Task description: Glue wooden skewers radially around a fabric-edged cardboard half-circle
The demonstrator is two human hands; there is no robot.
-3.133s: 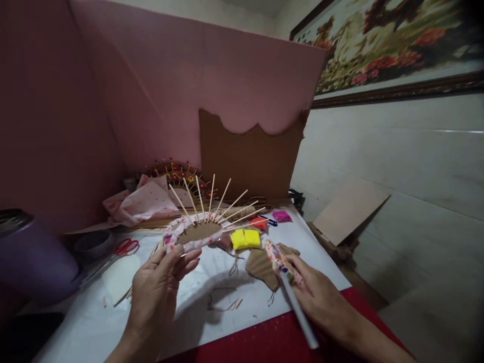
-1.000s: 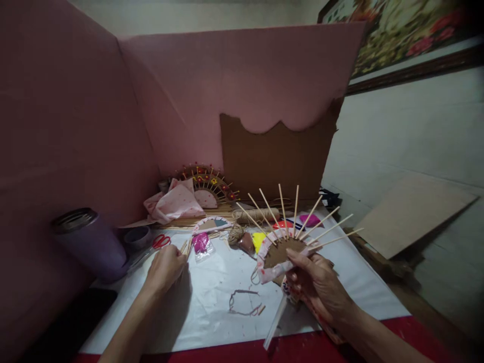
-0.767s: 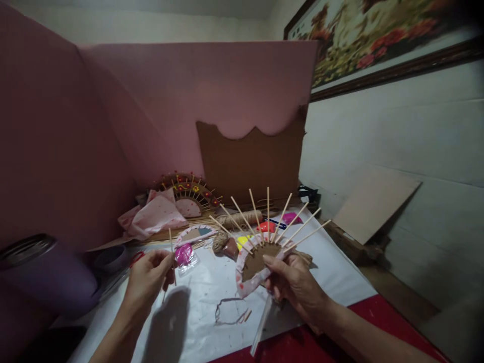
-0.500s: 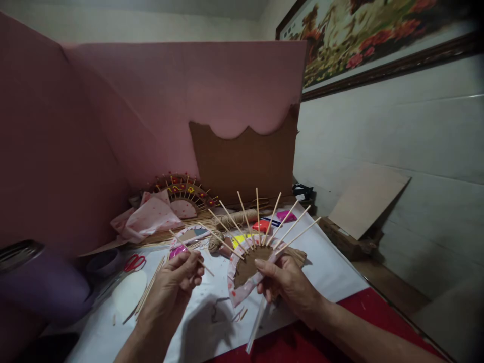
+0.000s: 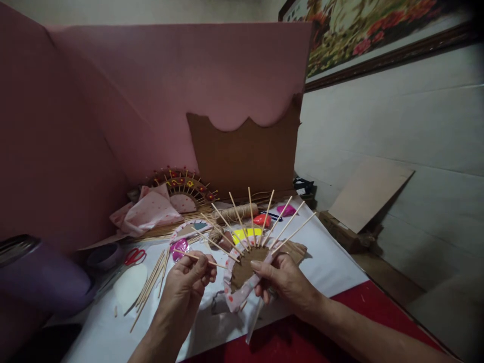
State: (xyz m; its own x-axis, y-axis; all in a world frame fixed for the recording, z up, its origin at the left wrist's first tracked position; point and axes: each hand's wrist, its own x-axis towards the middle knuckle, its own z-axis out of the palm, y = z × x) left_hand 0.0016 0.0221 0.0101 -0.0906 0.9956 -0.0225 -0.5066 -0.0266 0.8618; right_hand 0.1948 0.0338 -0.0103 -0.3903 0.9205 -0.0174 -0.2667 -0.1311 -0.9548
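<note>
- L hand has a loose stick pinched btwn thumb & fingers, far end right by the half-disc's left edge; touching or not, can't tell from here.
- R hand grips that cardboard half-disc, thumb on the face, other fingers mostly behind. It's held up over the table, w/ fabric edging round it & spokes fanning off the curved side.
- Risk no. 1, imo: L hand drifts up a touch & the loose stick knocks the lowest left spoke crooked.
- Risk no. 2: R thumb presses too hard, cardboard prob. creases, spokes lean w/ it.
- Risk no. 3: a clear rod pokes out below R hand; what it's fixed to is hidden. A sharp wrist turn could snag it.
- Also, spare sticks lie loose left of L hand; a careless forearm could scatter 'em.
- Containers now: clear packet w/ magenta stuff just past L hand; yellow packet & red packet behind the spokes, contents soft-looking.
- Purple tumbler far left, inside too dark to read. Same w/ the grey round thing nearby: dish or tape roll, can't tell.
</note>
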